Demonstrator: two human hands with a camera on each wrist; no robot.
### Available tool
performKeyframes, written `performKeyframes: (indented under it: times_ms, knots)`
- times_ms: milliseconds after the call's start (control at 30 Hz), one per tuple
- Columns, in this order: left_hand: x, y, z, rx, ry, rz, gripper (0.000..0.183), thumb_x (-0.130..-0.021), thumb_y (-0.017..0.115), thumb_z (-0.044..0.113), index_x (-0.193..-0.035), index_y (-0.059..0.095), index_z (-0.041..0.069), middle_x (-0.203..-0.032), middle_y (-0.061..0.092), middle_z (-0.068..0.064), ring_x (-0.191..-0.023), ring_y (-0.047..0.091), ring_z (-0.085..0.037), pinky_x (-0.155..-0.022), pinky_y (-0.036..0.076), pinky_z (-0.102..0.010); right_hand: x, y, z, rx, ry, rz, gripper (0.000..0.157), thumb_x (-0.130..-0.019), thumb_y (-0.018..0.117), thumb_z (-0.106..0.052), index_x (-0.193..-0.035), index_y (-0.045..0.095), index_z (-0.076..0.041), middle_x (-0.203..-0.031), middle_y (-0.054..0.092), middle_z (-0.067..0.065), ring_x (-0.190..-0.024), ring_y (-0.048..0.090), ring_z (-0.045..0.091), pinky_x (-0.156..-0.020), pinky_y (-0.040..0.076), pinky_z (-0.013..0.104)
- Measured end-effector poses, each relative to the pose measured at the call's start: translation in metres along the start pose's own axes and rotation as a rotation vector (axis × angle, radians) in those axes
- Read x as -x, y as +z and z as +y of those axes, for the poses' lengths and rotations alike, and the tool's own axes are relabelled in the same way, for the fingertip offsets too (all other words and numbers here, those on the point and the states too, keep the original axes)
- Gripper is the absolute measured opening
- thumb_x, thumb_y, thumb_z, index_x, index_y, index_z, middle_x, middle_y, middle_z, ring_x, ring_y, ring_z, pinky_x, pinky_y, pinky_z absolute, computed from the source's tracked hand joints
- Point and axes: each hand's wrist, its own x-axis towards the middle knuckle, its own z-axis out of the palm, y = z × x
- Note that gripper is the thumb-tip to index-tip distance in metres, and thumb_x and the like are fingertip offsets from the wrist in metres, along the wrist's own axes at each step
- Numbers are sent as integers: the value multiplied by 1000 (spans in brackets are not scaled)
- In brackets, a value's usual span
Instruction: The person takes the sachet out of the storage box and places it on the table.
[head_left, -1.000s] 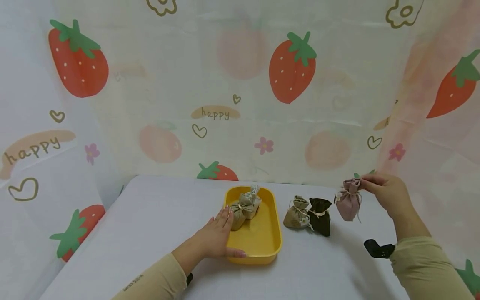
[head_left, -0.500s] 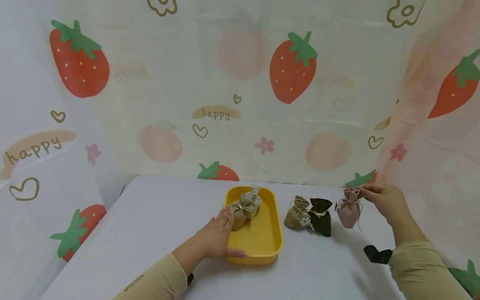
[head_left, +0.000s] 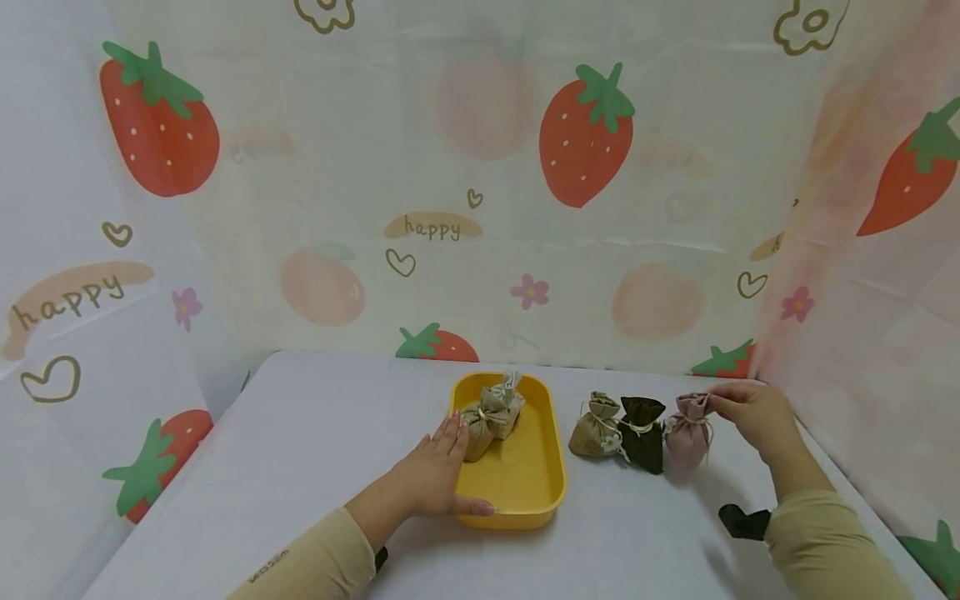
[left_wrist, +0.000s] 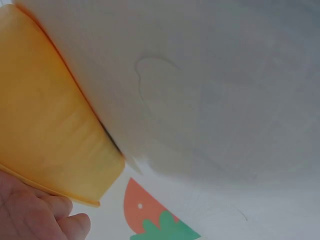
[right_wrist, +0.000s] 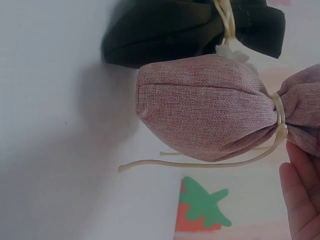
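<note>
Right hand: nearer, pinching pink drawstring pouch
Pouch: upright, left of that hand
Left hand: spread on yellow tub

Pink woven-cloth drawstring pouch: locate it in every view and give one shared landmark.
Head: pink pouch right of centre, its top pinched by the right hand.
Left wrist: not in the picture.
Right wrist: centre to right edge, sideways in the picture.
Landmark in head and right wrist: the black cloth pouch beside it.
</note>
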Motion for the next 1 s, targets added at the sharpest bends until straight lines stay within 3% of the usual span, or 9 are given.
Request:
performKeyframes:
  times_ms: [267,600,767,1000]
  knots:
    - [3,-4,3,-8,4,4,125,-61,37,88,-146,6,1,-152,-3,-17,-140,1,-29,-108,17,-49,0,8,6,27,64,-54,33,-90,58,-16,-106,61,13,-100,65,20,-74,54,-10,-71,50,19]
    - [5,-6,4,-5,5,9,123,-63,40,86,-146,7,1,-152,-2,-18,-139,2,-29,-108,18,-48,8,17,14,79,109,-79,35,-91,56,-23,-109,63,6,-106,64,21,-79,60,1,-73,52,32]
    - [5,-5,3,-3,2,5,123,-63,39,86,-146,7,1,-152,-3,-17,-140,1,-28,-108,17,-48,8,18,14,79,115,-98,37,-92,55,-26,-110,63,5,-110,62,22,-90,64,18,-80,50,43]
    - [4,-4,2,0,3,8,123,-63,39,86,-146,7,1,-152,-2,-17,-140,2,-28,-108,17,-48,8,16,15,76,91,-135,45,-91,56,-32,-117,59,4,-117,58,24,-104,56,34,-83,47,47]
